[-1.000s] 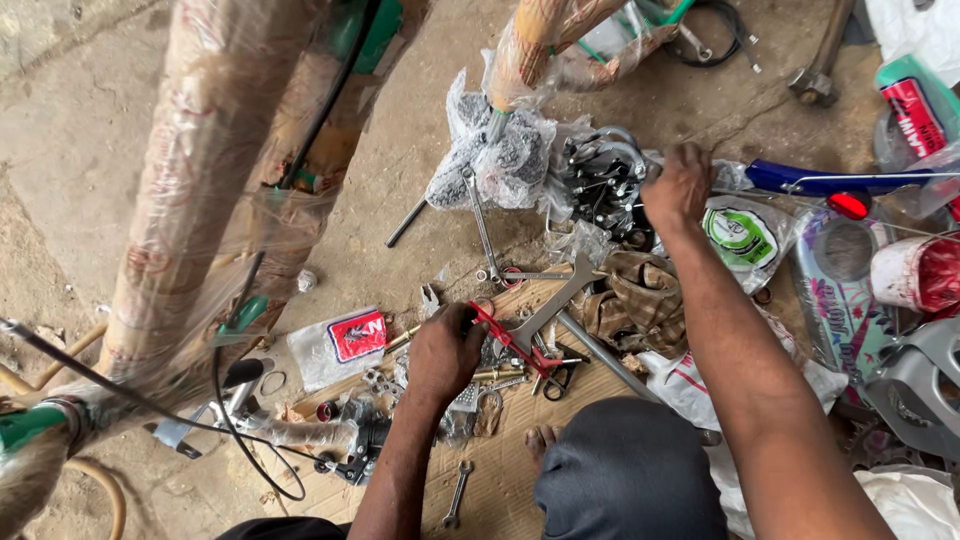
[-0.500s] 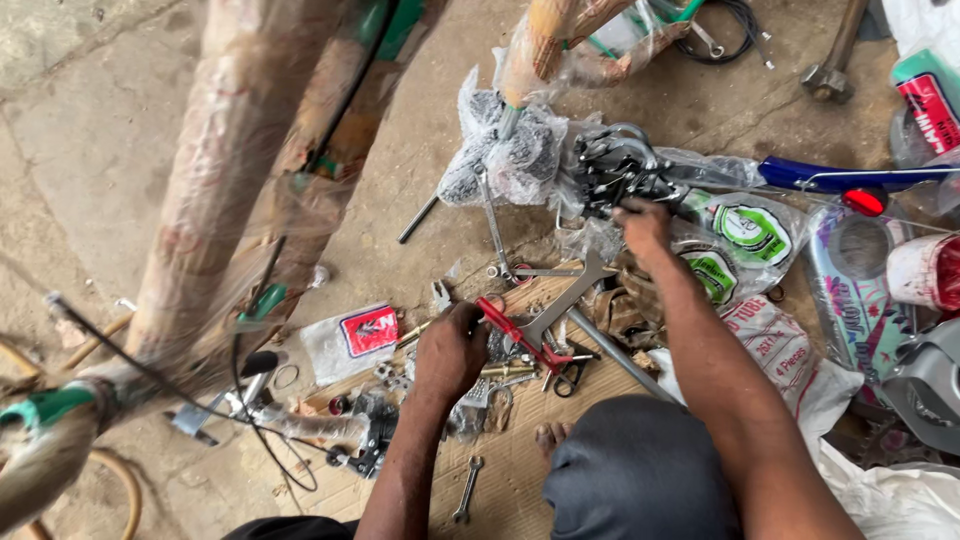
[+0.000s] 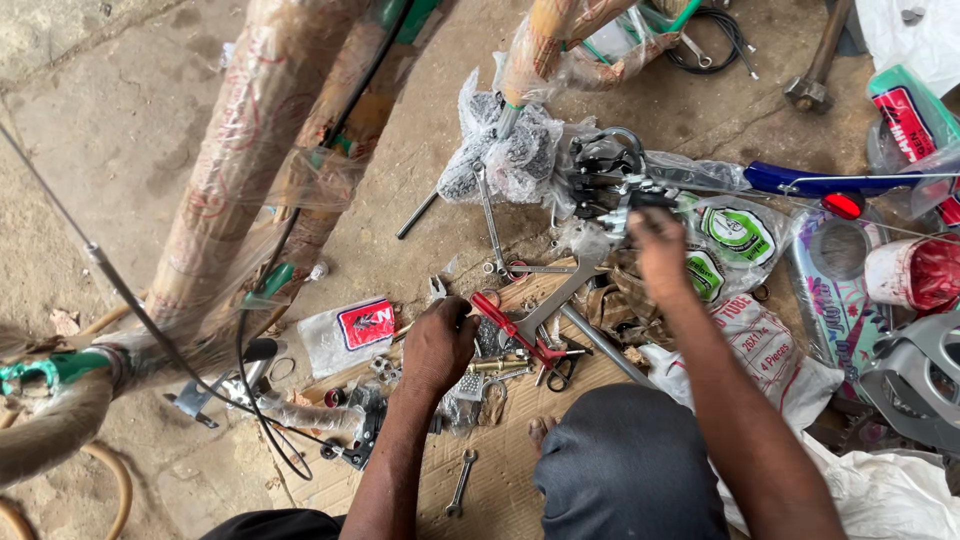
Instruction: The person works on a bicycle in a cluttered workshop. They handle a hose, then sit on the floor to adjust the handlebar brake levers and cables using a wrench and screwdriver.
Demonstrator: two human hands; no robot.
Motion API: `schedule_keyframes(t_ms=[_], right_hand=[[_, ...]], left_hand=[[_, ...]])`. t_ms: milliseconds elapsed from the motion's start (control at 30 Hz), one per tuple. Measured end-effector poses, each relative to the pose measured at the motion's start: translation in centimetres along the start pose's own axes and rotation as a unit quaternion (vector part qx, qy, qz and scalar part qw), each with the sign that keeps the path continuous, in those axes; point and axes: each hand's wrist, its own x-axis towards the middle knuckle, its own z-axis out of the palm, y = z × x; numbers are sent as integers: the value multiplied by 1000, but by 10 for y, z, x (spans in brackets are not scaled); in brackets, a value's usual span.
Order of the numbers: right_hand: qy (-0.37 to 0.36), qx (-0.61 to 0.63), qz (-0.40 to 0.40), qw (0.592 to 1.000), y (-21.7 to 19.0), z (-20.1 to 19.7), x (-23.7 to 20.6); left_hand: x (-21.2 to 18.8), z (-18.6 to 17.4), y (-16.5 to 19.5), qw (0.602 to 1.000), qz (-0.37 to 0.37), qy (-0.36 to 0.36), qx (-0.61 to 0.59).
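Observation:
My left hand point(image 3: 438, 345) rests curled on a heap of small metal parts on the cardboard point(image 3: 500, 490), right beside red-handled pliers point(image 3: 512, 328). Whether it grips anything is hidden by the fingers. My right hand point(image 3: 660, 250) reaches forward, fingertips closed on a black part point(image 3: 645, 200) at the edge of a cluster of black and chrome bicycle parts point(image 3: 598, 175). A long silver wrench point(image 3: 560, 295) lies between the two hands. My knee in dark cloth point(image 3: 630, 460) is at the bottom.
A paper-wrapped bicycle frame point(image 3: 240, 170) and a loose cable point(image 3: 120, 290) fill the left. A plastic bag with a red label point(image 3: 350, 330), a small spanner point(image 3: 460, 482), green-printed packets point(image 3: 735, 235), a blue part point(image 3: 810, 182), a hammer point(image 3: 815, 70) and a red tin point(image 3: 920, 270) lie around.
My right hand has drawn back from the far right of the parts cluster toward me and the left. The left hand has stayed by the red pliers.

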Motion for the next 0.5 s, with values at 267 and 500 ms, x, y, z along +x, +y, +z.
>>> schedule_keyframes(t_ms=[267, 500], right_hand=[[89, -153, -223, 959, 4, 137, -34], [-289, -321, 142, 891, -8, 191, -40]], left_hand=[[0, 12, -11, 1000, -6, -1, -7], [-7, 2, -19, 999, -38, -3, 17]])
